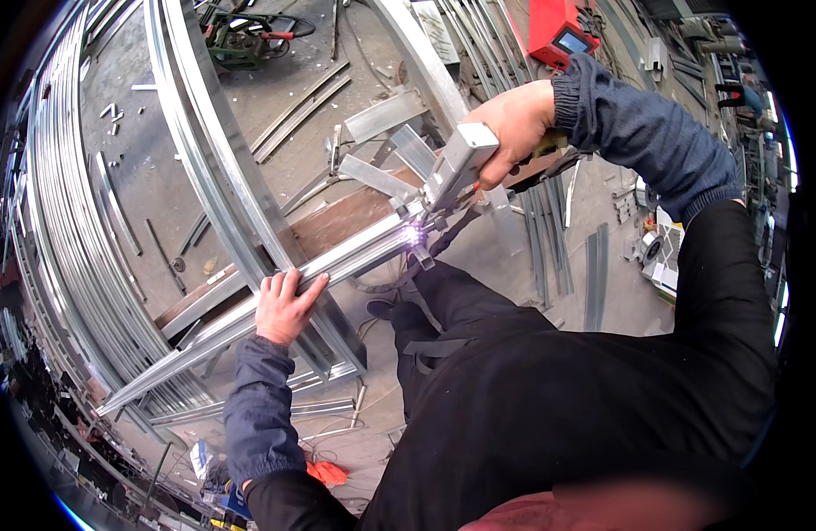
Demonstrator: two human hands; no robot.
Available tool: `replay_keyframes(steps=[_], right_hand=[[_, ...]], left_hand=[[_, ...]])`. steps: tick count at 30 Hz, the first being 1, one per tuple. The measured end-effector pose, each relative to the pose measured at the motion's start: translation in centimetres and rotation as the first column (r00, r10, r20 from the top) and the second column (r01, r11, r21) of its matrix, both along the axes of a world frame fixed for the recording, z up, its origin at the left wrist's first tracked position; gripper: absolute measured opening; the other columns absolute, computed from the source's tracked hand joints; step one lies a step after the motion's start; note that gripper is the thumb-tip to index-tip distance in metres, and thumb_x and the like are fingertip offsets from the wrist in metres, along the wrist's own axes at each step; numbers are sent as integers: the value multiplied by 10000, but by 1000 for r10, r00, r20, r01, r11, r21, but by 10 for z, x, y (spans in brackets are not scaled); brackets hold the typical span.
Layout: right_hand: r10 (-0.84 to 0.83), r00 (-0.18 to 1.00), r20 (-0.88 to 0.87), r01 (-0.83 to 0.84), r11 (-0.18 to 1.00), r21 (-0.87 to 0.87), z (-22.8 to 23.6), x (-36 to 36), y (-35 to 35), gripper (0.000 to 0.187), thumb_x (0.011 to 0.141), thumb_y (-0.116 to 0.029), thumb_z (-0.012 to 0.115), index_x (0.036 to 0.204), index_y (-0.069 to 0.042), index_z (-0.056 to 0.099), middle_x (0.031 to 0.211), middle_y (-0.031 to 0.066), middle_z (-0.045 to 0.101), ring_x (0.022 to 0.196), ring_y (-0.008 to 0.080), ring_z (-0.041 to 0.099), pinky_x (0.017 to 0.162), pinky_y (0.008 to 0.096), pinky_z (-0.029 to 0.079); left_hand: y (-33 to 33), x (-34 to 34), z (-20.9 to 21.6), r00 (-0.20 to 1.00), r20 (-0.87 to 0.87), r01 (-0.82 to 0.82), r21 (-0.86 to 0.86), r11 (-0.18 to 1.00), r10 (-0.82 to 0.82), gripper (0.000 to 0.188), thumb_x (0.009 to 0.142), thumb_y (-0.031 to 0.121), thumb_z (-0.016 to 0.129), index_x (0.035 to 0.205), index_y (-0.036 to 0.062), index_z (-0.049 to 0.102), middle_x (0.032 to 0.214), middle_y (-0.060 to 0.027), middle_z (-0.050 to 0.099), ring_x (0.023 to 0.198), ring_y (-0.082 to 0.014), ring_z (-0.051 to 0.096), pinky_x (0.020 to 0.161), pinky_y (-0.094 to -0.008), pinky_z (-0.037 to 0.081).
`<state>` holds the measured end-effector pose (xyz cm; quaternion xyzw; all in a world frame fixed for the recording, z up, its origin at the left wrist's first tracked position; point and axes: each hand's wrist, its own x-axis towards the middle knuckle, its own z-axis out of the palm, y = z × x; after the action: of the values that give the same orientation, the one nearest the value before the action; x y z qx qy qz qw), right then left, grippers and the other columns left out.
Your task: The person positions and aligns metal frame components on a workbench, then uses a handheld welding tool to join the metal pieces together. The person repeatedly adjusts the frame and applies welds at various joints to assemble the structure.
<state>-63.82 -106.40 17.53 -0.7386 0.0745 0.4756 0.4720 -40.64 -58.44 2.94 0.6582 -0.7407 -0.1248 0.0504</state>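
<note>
In my right hand (517,122) is a silver, boxy handheld welding gun (462,161), its tip slanting down to the left. A bright violet-white spark (414,234) glows where the tip meets the end of a long shiny metal profile (359,251). My left hand (285,307) lies over that profile farther left, fingers curled across its top and thumb pointing along it. Under the profile runs a brown beam (344,219). Short flat metal offcuts (378,176) lie just beyond the weld spot. My right fingertips are partly hidden by the gun.
Long metal rails (185,133) cross the work on the left, with a large bundle of profiles (67,195) beyond. A red machine with a screen (560,34) stands at the far right. A green machine (240,40) sits at the back. Loose strips (596,276) lie on the floor.
</note>
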Motion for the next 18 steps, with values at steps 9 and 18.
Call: replay_keyframes(steps=[9, 18], right_hand=[[-268, 944, 191, 245, 960, 136, 49, -55, 2, 723, 919, -141, 891, 1567, 25, 616, 1295, 152, 813, 1101, 217, 773, 1029, 348, 606], [-672, 647, 360, 622, 738, 260, 83, -147, 123, 723, 946, -81, 896, 1589, 35, 587, 1550, 166, 690, 1404, 233, 638, 1234, 391, 466]], left_hand=[[6, -1, 0, 999, -40, -6, -35, 999, 4, 888, 741, 188, 875, 1581, 352, 638, 1222, -98, 590, 1090, -329, 608, 942, -478, 502], [14, 0, 6, 1000, 4, 8, -52, 999, -7, 662, 939, 257, 778, 1581, 351, 643, 1236, -106, 602, 1125, -317, 607, 937, -458, 480]])
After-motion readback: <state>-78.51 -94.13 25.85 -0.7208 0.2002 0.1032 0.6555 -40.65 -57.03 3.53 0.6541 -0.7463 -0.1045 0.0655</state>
